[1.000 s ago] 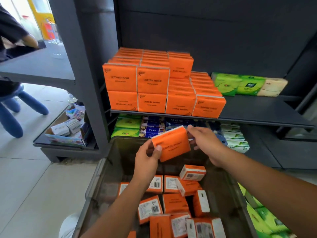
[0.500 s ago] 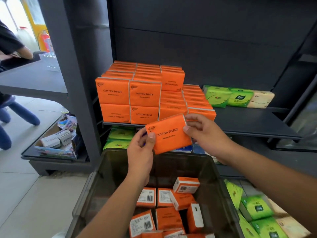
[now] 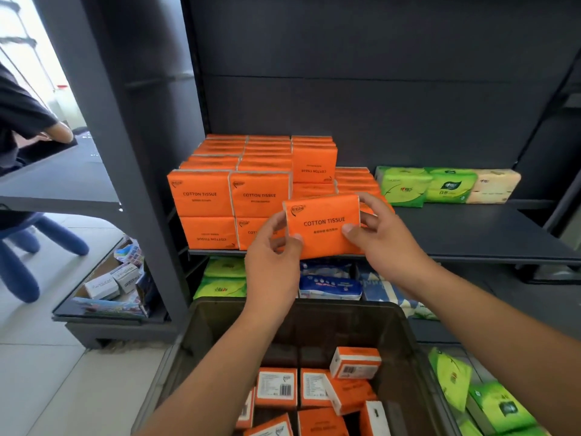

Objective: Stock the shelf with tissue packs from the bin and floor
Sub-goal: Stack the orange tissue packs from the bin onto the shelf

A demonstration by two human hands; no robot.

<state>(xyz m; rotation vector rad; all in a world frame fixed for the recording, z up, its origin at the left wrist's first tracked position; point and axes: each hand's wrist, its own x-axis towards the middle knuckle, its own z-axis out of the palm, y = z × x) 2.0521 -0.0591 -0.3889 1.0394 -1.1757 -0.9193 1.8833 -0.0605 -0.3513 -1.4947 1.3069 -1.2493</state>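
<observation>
An orange tissue pack [image 3: 323, 226] marked COTTON TISSUE is held upright in front of the dark shelf [image 3: 471, 234]. My left hand [image 3: 272, 262] pinches its lower left edge. My right hand [image 3: 382, 239] grips its right end, thumb on the front face. Behind it, stacked orange packs [image 3: 231, 196] fill the shelf's left part, two high at the front. Below my arms, the dark bin [image 3: 408, 335] holds several more orange packs [image 3: 314, 391].
Green and beige tissue packs [image 3: 446, 187] stand at the shelf's back right. More green packs [image 3: 484, 401] lie on the floor right of the bin. The lower shelf holds green and blue packs [image 3: 330, 284]. A person sits at a table at far left.
Both hands have lifted the orange pack from above the bin up to shelf height and toward the stacked packs. It is now level and faces me.
</observation>
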